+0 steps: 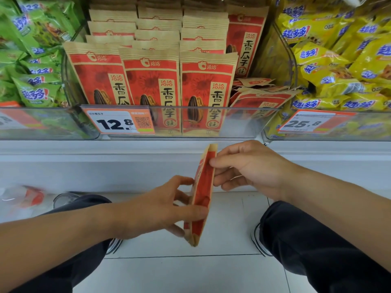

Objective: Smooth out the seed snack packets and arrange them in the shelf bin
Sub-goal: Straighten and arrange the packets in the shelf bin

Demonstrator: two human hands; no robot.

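Both hands meet at centre frame, below the shelf edge, on one seed packet [202,193] held edge-on and near upright, top tilted slightly right; left hand [156,208] comes in from lower left, forearm level, thumb laid across the packet's lower part w/ fingers curled behind it; right hand [249,168] reaches from the right, wrist bent, fingertips [213,162] pinching the packet's upper edge, remaining fingers loosely curled below.

Above, the clear shelf bin [213,121] fills the upper centre; three upright rows of red-and-kraft packets [151,75] face front, a taller one standing at the bin's back right; loose packets [261,96] lie flat and jumbled in the bin's right part, approx. level w/ the front wall.

A price tag [118,122] reading 12.8 is clipped to the bin's front, left of centre; green snack bags [31,60] crowd the upper left, yellow snack bags [342,60] the upper right, a second tag [313,121] reading 25.8 below them.

Dark trouser legs and shoes show at bottom over white floor tiles [222,225].
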